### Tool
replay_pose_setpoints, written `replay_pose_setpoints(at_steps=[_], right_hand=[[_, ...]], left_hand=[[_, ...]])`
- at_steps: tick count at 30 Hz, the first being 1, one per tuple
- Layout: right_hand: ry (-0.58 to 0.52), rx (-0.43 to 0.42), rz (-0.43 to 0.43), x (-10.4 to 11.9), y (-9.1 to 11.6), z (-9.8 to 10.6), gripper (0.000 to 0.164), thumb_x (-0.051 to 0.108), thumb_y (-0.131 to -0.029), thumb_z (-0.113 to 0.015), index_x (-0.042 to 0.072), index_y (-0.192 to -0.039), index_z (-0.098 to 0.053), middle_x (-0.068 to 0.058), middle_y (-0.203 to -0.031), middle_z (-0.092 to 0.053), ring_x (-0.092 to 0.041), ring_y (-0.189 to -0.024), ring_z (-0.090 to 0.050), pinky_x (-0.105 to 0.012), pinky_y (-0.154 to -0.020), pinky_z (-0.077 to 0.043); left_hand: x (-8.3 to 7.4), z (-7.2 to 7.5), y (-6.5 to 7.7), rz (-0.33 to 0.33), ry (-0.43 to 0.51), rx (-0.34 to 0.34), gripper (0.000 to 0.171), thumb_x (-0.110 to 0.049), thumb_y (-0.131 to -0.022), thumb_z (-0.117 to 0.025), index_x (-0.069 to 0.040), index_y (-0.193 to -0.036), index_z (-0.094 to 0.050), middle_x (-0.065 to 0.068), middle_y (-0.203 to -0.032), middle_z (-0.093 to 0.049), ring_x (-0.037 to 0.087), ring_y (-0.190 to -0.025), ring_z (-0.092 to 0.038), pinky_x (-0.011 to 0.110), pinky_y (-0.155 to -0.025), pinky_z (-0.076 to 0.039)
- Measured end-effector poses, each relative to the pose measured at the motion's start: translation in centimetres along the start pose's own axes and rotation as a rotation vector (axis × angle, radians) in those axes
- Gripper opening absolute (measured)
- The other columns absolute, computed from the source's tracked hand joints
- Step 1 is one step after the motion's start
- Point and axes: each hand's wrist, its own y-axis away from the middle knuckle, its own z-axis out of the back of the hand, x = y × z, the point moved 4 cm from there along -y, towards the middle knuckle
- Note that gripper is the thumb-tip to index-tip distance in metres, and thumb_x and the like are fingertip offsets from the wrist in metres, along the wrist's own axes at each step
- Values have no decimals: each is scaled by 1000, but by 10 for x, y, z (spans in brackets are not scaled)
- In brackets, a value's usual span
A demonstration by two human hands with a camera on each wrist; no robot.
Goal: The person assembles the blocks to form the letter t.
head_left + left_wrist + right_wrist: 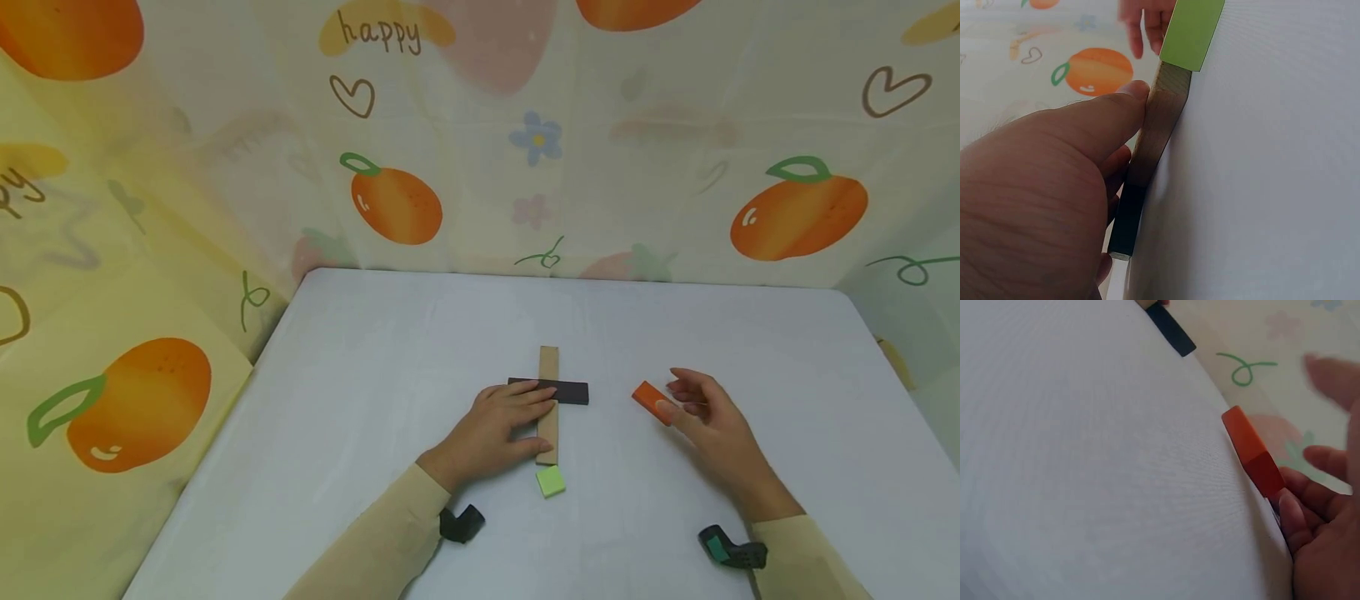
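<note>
In the head view, a dark bar [566, 392] crosses a light wooden strip [549, 362]. Whether that wood is one strip or two pieces cannot be told. My left hand [495, 425] rests on them, fingers stretched across the dark bar. Its thumb touches the lower wood [1154, 131], as the left wrist view also shows. Just below the wood lies a light green square piece [551, 482]. To the right, my right hand [708, 425] pinches one end of an orange block [649, 398] at the thumb. Its upper fingers stand apart from the block [1247, 440].
All this lies on a white table [375, 358]. Printed cloth [480, 167] with oranges hangs behind it and along the left. Dark devices sit at the left wrist [462, 524] and the right wrist [733, 549].
</note>
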Motion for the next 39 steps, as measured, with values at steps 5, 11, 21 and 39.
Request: replay_pose_setpoints(at_steps=[5, 11, 21, 39], right_hand=[[71, 13, -18, -4, -2, -2, 63, 18, -103, -80, 0, -156, -51, -17, -140, -62, -24, -124, -54, -9, -97, -39], [151, 3, 32, -4, -2, -4, 56, 6, -101, -79, -2, -150, -56, -18, -134, -65, -21, -118, -55, -9, -94, -39], [206, 6, 68, -4, -2, -4, 51, -1, -97, -81, -2, -145, -63, -19, -129, -66, -29, -112, -58, -7, -92, -38], [218, -9, 141, 5, 1, -4, 45, -4, -94, -84, 0, -136, -71, -14, -127, -69, -23, -112, -63, -5, -95, -39]], left_hand=[[0, 1, 0, 7, 14, 7, 66, -43, -105, -76, -10, -159, -57, -8, -167, -46, 12, -160, -27, 52, -125, -25], [1, 0, 0, 7, 20, -3, 66, -42, -104, -77, -9, -158, -57, -7, -167, -47, 12, -160, -28, 52, -125, -26], [1, 0, 1, 2, 24, -2, 66, -42, -104, -77, -9, -158, -58, -6, -166, -48, 13, -159, -29, 53, -124, -26], [2, -1, -1, 2, 21, -4, 66, -42, -104, -77, -10, -158, -58, -6, -166, -48, 12, -159, -29, 51, -124, -27]])
